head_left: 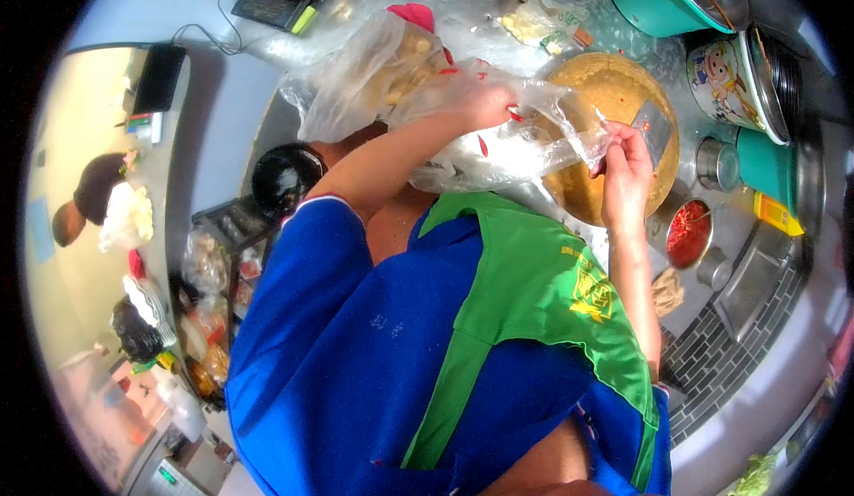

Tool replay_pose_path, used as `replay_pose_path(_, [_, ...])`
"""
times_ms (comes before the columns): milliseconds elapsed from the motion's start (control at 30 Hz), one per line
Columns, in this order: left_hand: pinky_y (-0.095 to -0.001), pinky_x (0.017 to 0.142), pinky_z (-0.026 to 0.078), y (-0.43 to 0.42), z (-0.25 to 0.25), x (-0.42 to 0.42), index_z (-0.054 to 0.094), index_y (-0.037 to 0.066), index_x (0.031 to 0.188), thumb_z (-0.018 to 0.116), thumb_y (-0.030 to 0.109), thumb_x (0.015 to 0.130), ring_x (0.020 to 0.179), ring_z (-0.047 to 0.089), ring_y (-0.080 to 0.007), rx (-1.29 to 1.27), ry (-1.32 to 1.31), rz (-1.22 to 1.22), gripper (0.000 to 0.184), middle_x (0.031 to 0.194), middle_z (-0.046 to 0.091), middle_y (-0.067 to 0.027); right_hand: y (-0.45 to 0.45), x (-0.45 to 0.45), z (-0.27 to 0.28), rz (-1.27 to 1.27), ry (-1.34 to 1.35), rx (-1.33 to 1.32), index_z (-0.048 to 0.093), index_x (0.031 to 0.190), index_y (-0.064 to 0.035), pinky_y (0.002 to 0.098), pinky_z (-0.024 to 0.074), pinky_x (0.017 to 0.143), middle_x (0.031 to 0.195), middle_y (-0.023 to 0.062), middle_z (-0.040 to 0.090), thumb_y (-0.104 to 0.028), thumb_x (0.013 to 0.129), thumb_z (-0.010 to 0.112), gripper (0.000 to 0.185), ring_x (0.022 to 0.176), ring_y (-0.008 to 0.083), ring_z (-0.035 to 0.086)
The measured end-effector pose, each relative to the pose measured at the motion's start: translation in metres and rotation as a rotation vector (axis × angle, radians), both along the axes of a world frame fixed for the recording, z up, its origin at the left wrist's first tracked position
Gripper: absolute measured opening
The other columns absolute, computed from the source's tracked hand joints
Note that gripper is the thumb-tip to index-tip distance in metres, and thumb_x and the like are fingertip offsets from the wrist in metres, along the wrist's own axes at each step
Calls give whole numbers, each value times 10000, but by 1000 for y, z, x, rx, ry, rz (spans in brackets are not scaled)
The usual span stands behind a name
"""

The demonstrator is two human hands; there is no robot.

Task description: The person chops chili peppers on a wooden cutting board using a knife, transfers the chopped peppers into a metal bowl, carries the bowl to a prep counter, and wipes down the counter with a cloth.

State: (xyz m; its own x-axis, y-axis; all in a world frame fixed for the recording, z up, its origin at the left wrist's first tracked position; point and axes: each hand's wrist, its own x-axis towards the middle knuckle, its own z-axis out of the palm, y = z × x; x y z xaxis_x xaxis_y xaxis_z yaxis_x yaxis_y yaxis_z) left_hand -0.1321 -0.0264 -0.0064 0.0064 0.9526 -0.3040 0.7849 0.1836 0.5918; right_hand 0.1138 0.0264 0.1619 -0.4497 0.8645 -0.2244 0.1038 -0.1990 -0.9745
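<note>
My left hand [489, 107] is closed on a clear plastic bag [454, 162], and the film partly covers its fingers. Between thumb and fingertips, my right hand [628, 160] pinches the bag's edge, stretched over a round wooden chopping board [583, 180]. Red chilli pieces [483, 145] show on or in the bag, some close to my left fingers. On the board, beyond my right hand, lies a grey metal blade [656, 133], perhaps a cleaver. Another clear bag [360, 73] with pale contents sits left of my left hand.
At the right are a metal bowl of chopped red chilli [688, 234], a metal cup [717, 165] and a patterned bucket [725, 82]. A teal bucket [645, 2] stands at the back right. A black bowl [286, 178] is near my left elbow.
</note>
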Motion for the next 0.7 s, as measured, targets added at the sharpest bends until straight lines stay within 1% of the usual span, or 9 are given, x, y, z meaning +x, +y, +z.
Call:
replay_pose_path(67, [-476, 852, 516, 7, -45, 11, 661, 19, 1048, 612, 170, 860, 960, 649, -411, -19, -57, 63, 247, 1033, 663, -238, 1, 1, -3, 12, 14, -6, 571, 1142, 14, 234, 458, 548, 800, 23, 576, -11, 991, 461, 188, 588, 80, 529])
replay_pose_path(167, [-484, 821, 520, 12, -93, 22, 655, 4, 974, 627, 118, 834, 946, 642, -426, 135, -101, 89, 182, 991, 649, -251, 1, 2, -6, 23, 30, -11, 571, 1143, 12, 235, 459, 548, 807, 26, 579, -9, 989, 462, 190, 589, 81, 531])
replay_pose_path(267, [-494, 813, 516, 9, -45, 23, 670, 21, 965, 631, 150, 845, 944, 643, -424, 106, 74, -118, 180, 982, 643, -253, -1, 0, -3, 10, 9, -22, 572, 1146, 10, 236, 460, 548, 805, 25, 580, -7, 986, 464, 194, 588, 81, 531])
replay_pose_path(367, [-499, 811, 519, 17, -63, 9, 677, 55, 1009, 623, 197, 872, 952, 652, -409, 39, 103, -148, 205, 1009, 654, -240, 1, -3, -4, 4, 14, -27, 572, 1149, 9, 237, 460, 548, 800, 24, 581, -2, 984, 462, 198, 587, 81, 529])
replay_pose_path(467, [-445, 834, 516, 14, -73, -15, 669, 80, 1107, 498, 311, 968, 947, 675, -321, 117, -117, 79, 319, 1013, 700, -171, 2, -2, -4, -12, -7, 7, 573, 1149, 8, 235, 457, 547, 796, 20, 581, -1, 985, 463, 198, 586, 79, 524])
replay_pose_path(533, [-400, 821, 517, 13, -53, -28, 664, 77, 1106, 535, 337, 957, 870, 666, -259, -31, -249, 126, 327, 974, 689, -123, 6, 2, -12, -1, -34, 52, 574, 1145, 7, 234, 454, 547, 794, 15, 579, -4, 988, 466, 192, 585, 77, 520])
replay_pose_path(600, [-362, 776, 526, 7, 20, -37, 646, 57, 1142, 656, 254, 920, 798, 626, -212, -184, -451, 140, 296, 937, 656, -69, 2, -2, -6, 2, -7, 23, 578, 1141, 3, 235, 451, 545, 785, 9, 571, -14, 992, 474, 182, 583, 76, 516])
replay_pose_path(667, [-341, 735, 531, 3, -35, -59, 638, 80, 1149, 658, 227, 925, 798, 622, -177, 226, -141, -173, 268, 939, 643, -26, 0, -6, -5, 10, 21, 3, 581, 1137, 0, 235, 449, 543, 778, 4, 562, -26, 998, 481, 173, 582, 75, 514])
replay_pose_path(700, [-331, 712, 533, -2, -30, -63, 633, 87, 1154, 657, 214, 926, 798, 621, -164, 212, -285, -129, 262, 940, 640, -14, 1, -6, -6, 15, 35, -4, 582, 1135, -1, 235, 448, 543, 775, 3, 559, -33, 1002, 483, 169, 582, 75, 513])
